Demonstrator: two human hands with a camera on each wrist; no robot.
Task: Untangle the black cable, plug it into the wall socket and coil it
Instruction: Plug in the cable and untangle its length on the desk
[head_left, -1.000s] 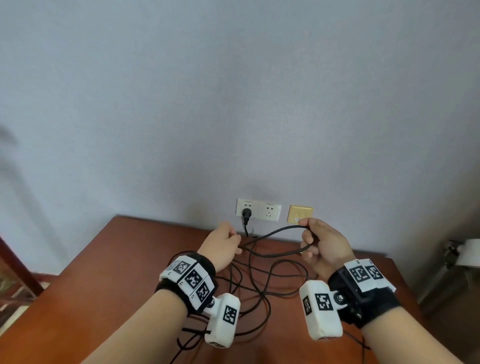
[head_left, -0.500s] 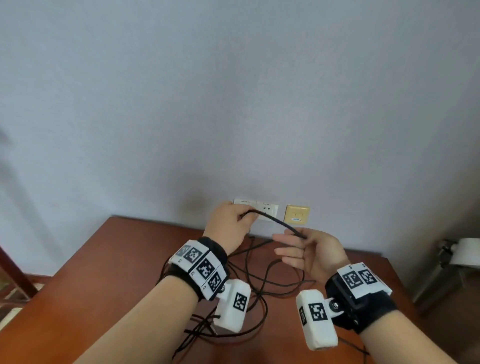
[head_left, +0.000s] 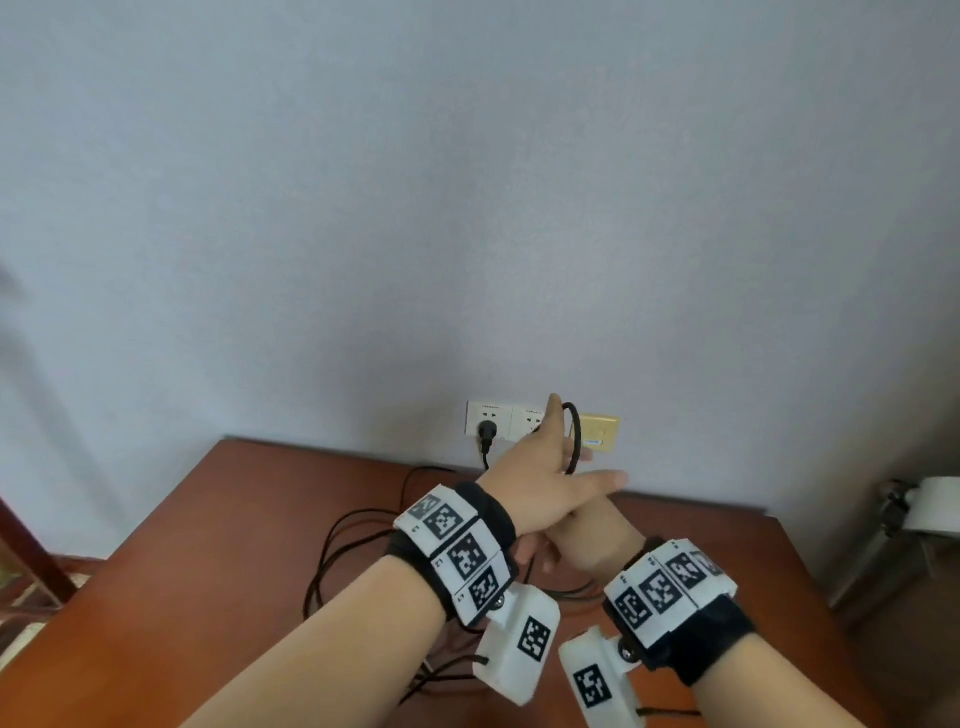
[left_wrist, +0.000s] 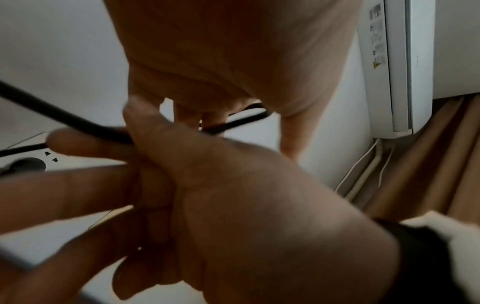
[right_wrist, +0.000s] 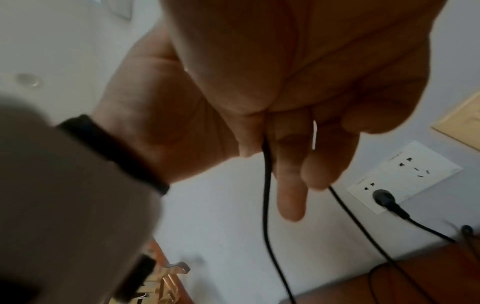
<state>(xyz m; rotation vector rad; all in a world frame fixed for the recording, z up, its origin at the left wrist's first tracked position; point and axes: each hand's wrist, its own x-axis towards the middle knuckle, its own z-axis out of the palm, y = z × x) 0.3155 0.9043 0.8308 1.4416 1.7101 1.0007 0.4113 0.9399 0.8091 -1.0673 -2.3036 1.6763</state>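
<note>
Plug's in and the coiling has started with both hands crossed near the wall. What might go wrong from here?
1. The plug sits in the white wall socket; the black cable runs from it toward the hands, so a hard pull while coiling might tug it out.
2. The left hand crosses over the right hand, hiding the grip; the raised loop might slip off the fingers.
3. Slack strands cross each other on the wooden table and might re-tangle or snag on the wrist cameras.
</note>
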